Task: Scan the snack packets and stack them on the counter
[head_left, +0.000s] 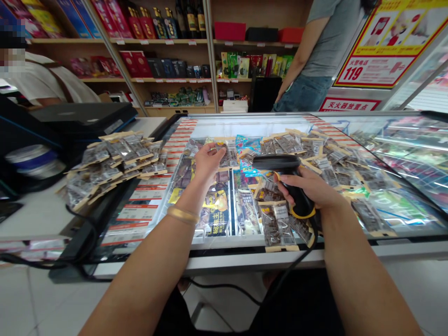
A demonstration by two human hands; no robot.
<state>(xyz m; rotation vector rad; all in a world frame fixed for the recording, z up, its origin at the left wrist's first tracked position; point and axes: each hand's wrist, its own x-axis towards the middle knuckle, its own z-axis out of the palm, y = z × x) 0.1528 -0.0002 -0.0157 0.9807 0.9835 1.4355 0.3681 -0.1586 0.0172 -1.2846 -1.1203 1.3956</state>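
In the head view, my right hand (311, 186) is wrapped around the handle of a black barcode scanner (278, 163) with yellow trim. Its head points left, toward my left hand (207, 163). There, thumb and fingers are closed on a small clear snack packet (231, 151) with dark contents and cream-coloured ends, held above the glass top of a freezer (175, 205). More packets of the same kind lie below the scanner, among them one packet (276, 224) near the front edge. A larger scatter of packets (329, 158) spreads to the right.
A heaped pile of packets (119, 158) is on the left, partly on the white counter (31, 219). The scanner's black cable (294, 266) hangs over the front edge. One person (322, 51) stands behind the freezer, another person (63, 79) at left. Stocked shelves (164, 42) line the back.
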